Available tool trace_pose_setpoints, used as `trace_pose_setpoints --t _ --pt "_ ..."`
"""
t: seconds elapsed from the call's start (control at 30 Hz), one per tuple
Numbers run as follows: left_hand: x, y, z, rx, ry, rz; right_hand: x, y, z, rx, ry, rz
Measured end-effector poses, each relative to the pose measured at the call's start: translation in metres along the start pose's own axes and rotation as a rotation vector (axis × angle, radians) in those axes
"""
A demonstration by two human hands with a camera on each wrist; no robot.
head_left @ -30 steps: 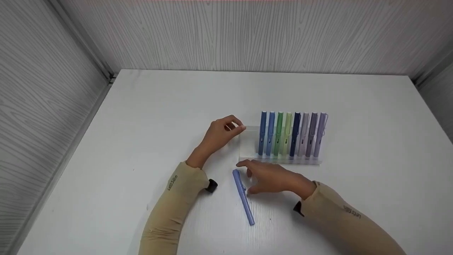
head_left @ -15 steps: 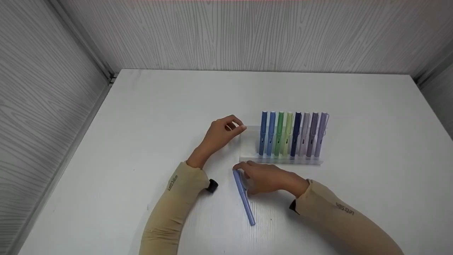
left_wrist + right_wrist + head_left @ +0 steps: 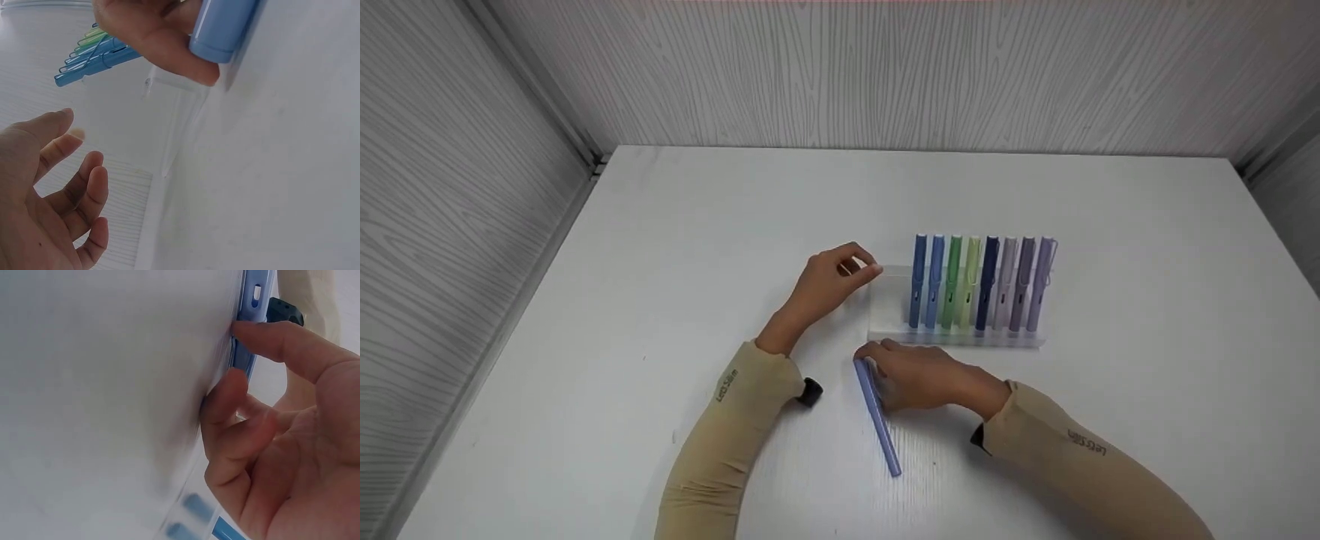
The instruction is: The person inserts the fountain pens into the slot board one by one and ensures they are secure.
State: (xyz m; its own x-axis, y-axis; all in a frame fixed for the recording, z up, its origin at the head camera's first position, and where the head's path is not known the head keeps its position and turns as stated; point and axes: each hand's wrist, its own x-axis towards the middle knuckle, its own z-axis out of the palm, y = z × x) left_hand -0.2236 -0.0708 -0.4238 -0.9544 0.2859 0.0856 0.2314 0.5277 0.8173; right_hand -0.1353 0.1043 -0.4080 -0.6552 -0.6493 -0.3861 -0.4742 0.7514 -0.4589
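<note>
A periwinkle-blue capped pen [image 3: 883, 435] lies slanted on the table in front of a clear pen rack [image 3: 887, 304]. My right hand [image 3: 926, 379] pinches the pen near its upper end; in the right wrist view, the thumb [image 3: 275, 337] presses beside the barrel's oval window and the other fingers curl in. At the rack's upper left corner, my left hand [image 3: 825, 281] pinches the edge between thumb and forefinger; its other fingers are loosely bent in the left wrist view. Several upright pens stand in the rack, among them a green pen [image 3: 952, 285] and a navy pen [image 3: 987, 285].
The white table [image 3: 720, 210] runs back to a wood-grain panel [image 3: 840, 75]. A similar panel [image 3: 427, 187] closes off the left side. The rack's left part, beside my left hand, holds no pen. Black wrist devices show at both sleeves.
My right hand has moved slightly left and its spread fingers have closed onto the blue pen. The pen lies nearly where it was. The left hand has stayed at the rack's corner.
</note>
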Motion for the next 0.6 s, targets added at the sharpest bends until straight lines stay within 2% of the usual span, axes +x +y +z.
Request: trace_pose_setpoints --t 0.27,0.43,0.6 --pt "-0.001 -0.001 0.000 0.008 0.006 0.007 -0.006 0.002 -0.001 0.024 0.089 -0.067" --pt "0.000 0.000 0.000 -0.004 0.007 0.019 -0.012 0.006 -0.004 0.133 0.120 -0.101" --pt "0.000 0.000 -0.001 -0.010 -0.002 0.007 -0.015 0.011 -0.009 0.256 0.126 -0.097"
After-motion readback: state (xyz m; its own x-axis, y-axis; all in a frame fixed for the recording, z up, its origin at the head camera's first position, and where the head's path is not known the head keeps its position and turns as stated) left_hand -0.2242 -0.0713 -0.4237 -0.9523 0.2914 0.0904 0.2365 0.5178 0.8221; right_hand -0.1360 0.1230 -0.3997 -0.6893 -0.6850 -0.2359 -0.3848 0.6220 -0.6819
